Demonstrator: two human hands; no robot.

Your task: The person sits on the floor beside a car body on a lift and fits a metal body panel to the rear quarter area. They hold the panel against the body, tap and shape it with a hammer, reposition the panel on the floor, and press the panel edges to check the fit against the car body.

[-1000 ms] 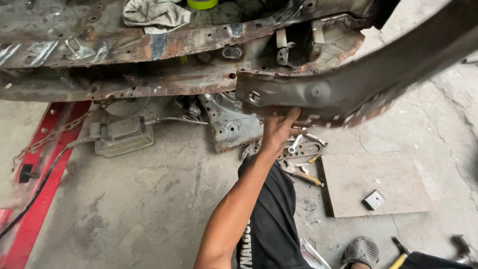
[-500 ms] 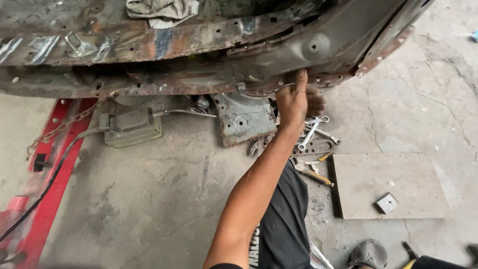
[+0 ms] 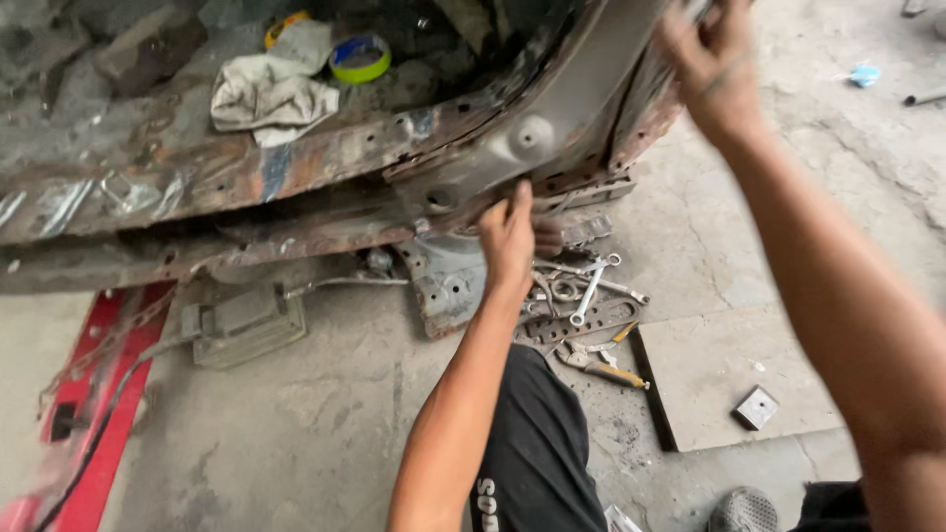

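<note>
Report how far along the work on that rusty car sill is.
Done: wrenches lie on the floor, and the sill is bare, rusted metal. In hand: left hand presses under the grey bracket; right hand grips the pillar. Left: the bracket is not yet off.

no packages, labels, signs or screens show anywhere here.

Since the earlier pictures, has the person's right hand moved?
Yes. The right hand, unseen before, has come up at the upper right and grips the rusty metal frame above the left hand.
</note>
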